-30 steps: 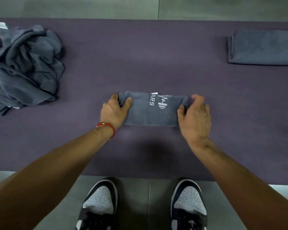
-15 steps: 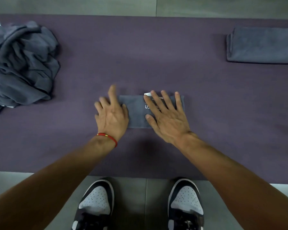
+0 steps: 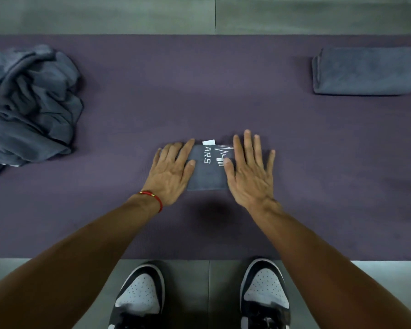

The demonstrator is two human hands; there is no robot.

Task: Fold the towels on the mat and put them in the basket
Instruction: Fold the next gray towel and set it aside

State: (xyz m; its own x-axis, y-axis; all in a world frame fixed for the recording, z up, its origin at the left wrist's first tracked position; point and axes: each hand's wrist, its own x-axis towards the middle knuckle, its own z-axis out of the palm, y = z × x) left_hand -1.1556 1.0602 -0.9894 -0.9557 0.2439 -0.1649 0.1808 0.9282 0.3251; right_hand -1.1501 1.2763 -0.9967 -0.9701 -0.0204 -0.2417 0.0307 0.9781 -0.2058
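A small folded grey towel (image 3: 208, 173) with white lettering and a white tag lies in the middle of the purple mat (image 3: 199, 91). My left hand (image 3: 172, 173) lies flat on its left end, fingers straight. My right hand (image 3: 250, 172) presses flat on its right end, fingers spread. A heap of unfolded grey towels (image 3: 26, 105) sits at the mat's left. One folded grey towel (image 3: 365, 71) lies at the far right. No basket is in view.
The mat runs across grey floor tiles (image 3: 318, 13). My two black and white shoes (image 3: 140, 298) stand on the floor just off the mat's near edge.
A second ago both hands gripped the ends of a longer folded towel. It has since been folded in half, and both hands now lie flat on it, the right one moved off the lettering.
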